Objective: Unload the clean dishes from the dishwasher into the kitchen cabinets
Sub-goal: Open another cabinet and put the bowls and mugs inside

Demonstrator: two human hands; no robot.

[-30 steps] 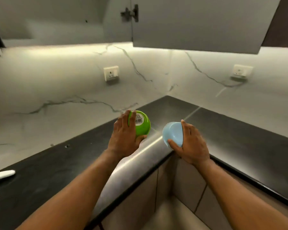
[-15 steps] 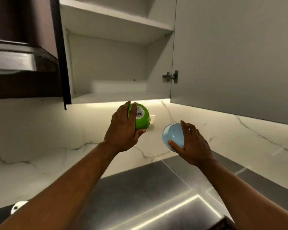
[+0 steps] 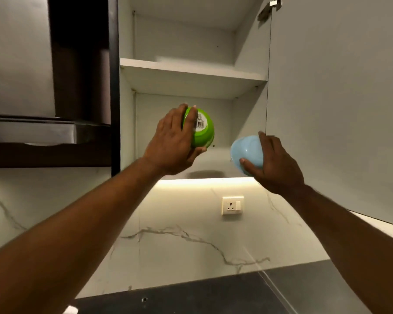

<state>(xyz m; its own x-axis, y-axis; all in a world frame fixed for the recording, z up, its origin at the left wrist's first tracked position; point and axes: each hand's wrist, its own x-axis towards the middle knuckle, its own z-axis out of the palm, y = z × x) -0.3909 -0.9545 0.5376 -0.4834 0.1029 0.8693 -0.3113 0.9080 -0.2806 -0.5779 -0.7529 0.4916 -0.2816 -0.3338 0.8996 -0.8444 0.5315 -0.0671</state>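
Observation:
My left hand (image 3: 171, 143) grips a green bowl (image 3: 202, 130) with a barcode sticker on its base, tilted on its side, raised in front of the lower compartment of the open wall cabinet (image 3: 191, 71). My right hand (image 3: 275, 164) holds a light blue bowl (image 3: 246, 152) by its rim, a little lower and to the right, near the edge of the open cabinet door (image 3: 327, 98). Both cabinet shelves appear bare.
A dark range hood (image 3: 55, 132) juts out left of the cabinet. Below are a marble backsplash with a wall socket (image 3: 232, 205) and a dark countertop (image 3: 191, 298). The open door takes up the right side.
Both hands have risen with their bowls from the countertop level to the open cabinet. The view has tilted upward, so the cabinet shelves now fill the centre.

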